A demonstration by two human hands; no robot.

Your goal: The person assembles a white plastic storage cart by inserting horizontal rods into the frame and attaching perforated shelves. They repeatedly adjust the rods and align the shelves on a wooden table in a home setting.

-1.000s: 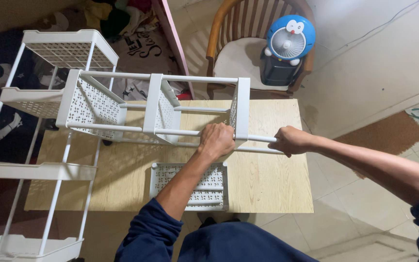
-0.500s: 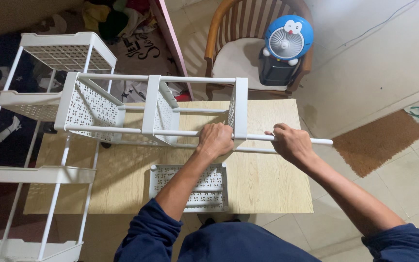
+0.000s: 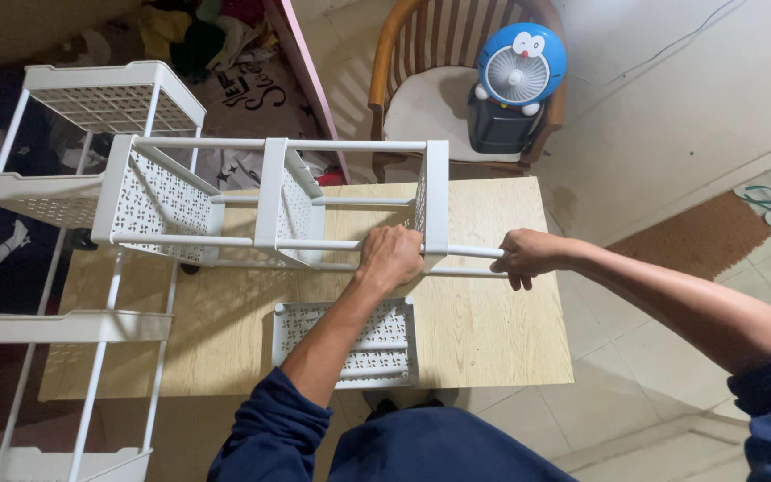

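A white plastic shelf rack [image 3: 274, 201] lies on its side on the wooden table [image 3: 501, 321], with three perforated trays joined by white poles. My left hand [image 3: 392, 256] grips a pole close to the rightmost tray [image 3: 433, 201]. My right hand [image 3: 526, 254] is closed around the free end of a white pole [image 3: 475, 252] that sticks out to the right of that tray. A loose perforated tray [image 3: 350, 344] lies flat on the table under my left forearm.
A second, taller white shelf rack [image 3: 64, 214] stands at the left of the table. Behind the table a wooden chair [image 3: 421, 85] carries a blue round fan [image 3: 519, 67]. Clothes lie on the floor at the back left. A brown mat [image 3: 689, 236] lies at the right.
My right hand has slid left along the pole, toward the rightmost tray, and less pole sticks out past it. My left hand and the rack have stayed in place.
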